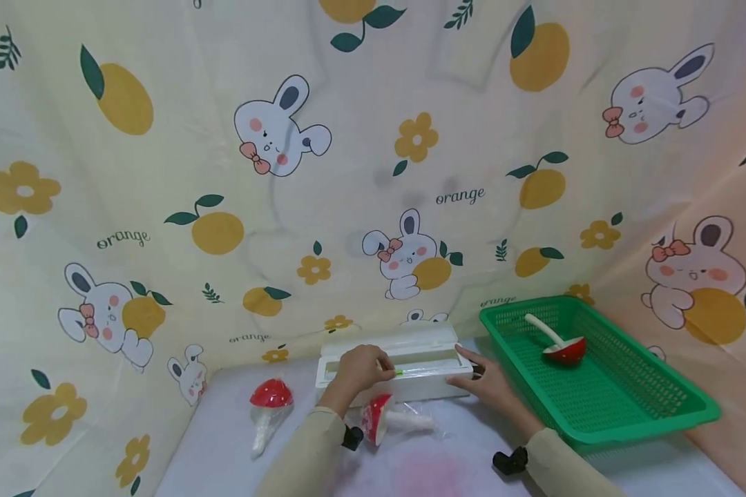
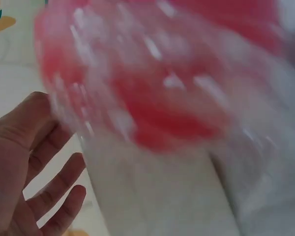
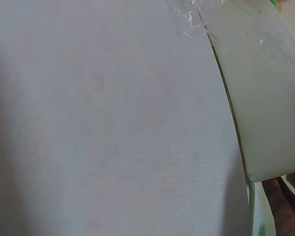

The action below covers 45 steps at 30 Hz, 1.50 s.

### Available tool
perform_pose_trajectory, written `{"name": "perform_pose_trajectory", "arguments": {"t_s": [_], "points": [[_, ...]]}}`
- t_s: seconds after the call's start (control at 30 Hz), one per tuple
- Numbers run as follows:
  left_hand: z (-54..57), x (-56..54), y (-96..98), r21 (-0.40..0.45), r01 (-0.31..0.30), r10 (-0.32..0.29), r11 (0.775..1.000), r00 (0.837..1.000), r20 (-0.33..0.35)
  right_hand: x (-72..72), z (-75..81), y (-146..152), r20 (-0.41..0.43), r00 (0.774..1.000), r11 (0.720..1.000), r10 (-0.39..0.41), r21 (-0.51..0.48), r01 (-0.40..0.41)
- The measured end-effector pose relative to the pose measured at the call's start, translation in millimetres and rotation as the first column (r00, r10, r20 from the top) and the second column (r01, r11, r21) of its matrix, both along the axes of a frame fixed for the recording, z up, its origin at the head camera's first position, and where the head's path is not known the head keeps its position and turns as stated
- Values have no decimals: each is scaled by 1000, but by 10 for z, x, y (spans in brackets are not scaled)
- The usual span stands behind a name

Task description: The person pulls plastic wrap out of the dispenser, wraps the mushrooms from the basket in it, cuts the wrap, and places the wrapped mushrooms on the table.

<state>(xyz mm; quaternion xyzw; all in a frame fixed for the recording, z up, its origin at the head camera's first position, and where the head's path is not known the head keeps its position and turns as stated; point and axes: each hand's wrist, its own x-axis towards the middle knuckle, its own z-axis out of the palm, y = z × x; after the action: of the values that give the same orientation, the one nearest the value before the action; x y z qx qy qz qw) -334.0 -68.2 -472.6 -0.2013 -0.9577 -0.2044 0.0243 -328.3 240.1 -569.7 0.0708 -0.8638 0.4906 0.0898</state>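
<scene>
A white cling film dispenser point(image 1: 410, 388) stands on the table with its lid point(image 1: 398, 338) raised. At its front edge sits a small green slider point(image 1: 399, 373), which my left hand point(image 1: 362, 369) pinches at the fingertips. My right hand point(image 1: 488, 381) grips the dispenser's right end, thumb on the front. Clear film point(image 3: 280, 44) drapes over the front face in the right wrist view. Just before the dispenser lies a toy mushroom point(image 1: 378, 420) in clear film, its red cap under my left wrist; the cap fills much of the left wrist view, blurred, hiding the left thumb and fingertips.
Another film-wrapped toy mushroom point(image 1: 271, 397) lies on the table at the left. On the right stands a green plastic basket point(image 1: 634, 431) with one red-capped mushroom point(image 1: 564, 351) inside. A patterned cloth point(image 1: 348, 172) hangs behind the table.
</scene>
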Motion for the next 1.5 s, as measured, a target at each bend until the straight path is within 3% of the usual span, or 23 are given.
{"name": "perform_pose_trajectory", "arguments": {"t_s": [0.3,0.5,0.67,0.83,0.97,1.13,1.27,1.5], "points": [[-50,80,-388,39,-24,24,999,1000,1,-18,-36,-67,11,1000,1000,2,-26,-2],[-18,102,-761,69,-35,31,997,998,51,-17,-16,-23,32,999,999,-17,-36,18],[3,150,-1127,67,-98,93,993,993,70,-8,14,-16,15,1000,1000,1,-26,-1],[-36,172,-1359,29,-131,130,991,991,28,1,0,-5,17,1000,1000,-13,-18,13],[-74,192,-1425,43,-132,132,990,991,-7,-4,-1,2,3,1000,1000,-9,-27,9],[-144,261,-1432,85,-191,194,978,981,-24,-18,-18,-19,9,1000,999,8,-33,-7],[-135,307,-1386,82,-194,198,978,979,-43,-31,-32,-28,16,1000,1000,-15,-17,15],[-132,279,-1316,132,-193,194,972,981,9,-17,-18,9,0,1000,1000,3,-24,-3]]}}
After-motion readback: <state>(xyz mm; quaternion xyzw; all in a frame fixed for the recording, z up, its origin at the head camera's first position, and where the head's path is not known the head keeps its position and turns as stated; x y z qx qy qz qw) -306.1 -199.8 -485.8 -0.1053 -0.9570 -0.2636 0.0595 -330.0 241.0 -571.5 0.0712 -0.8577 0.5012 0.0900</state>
